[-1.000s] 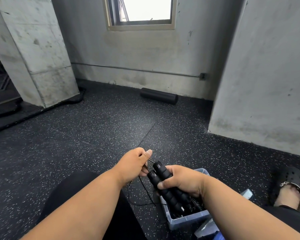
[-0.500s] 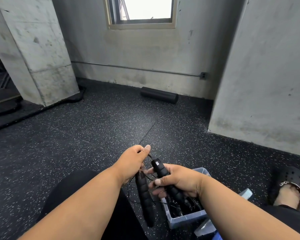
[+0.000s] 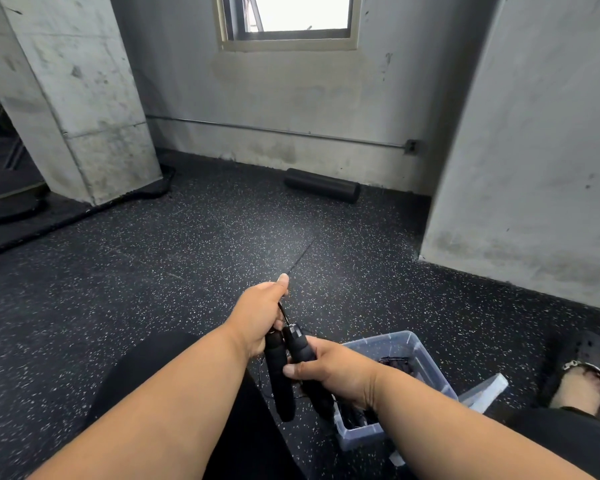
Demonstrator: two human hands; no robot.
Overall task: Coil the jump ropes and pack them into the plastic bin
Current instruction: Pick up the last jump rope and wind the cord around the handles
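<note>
Head view: left hand (image 3: 258,315) is curled around the top of one black foam handle (image 3: 278,372) and pinches the thin cord (image 3: 284,315) under the thumb, probably to keep the cord taut and stop the loops springing open. Right hand (image 3: 329,370) is wrapped round the second handle (image 3: 300,346), thumb across the front. The two handles sit side by side, touching or nearly so; my read is they're being paired up so the cord can be wound around them as one bundle.

Plastic bin (image 3: 426,365) sits on the rubber floor (image 3: 153,289) just beside the right hand, open top toward it, so the drop-in is short. Dark rope already lies inside (image 3: 394,362); looks like earlier coils, can't count them. Clear lid (image 3: 484,389) lies against the bin's far side.

Hidden: the right forearm covers most of the bin's near interior. The lower end of the right-hand handle merges with the dark bin contents. Most of the cord run is lost against the black floor and trousers; a faint loop shows below the handles (image 3: 261,375). Coil count can't be told.
</note>
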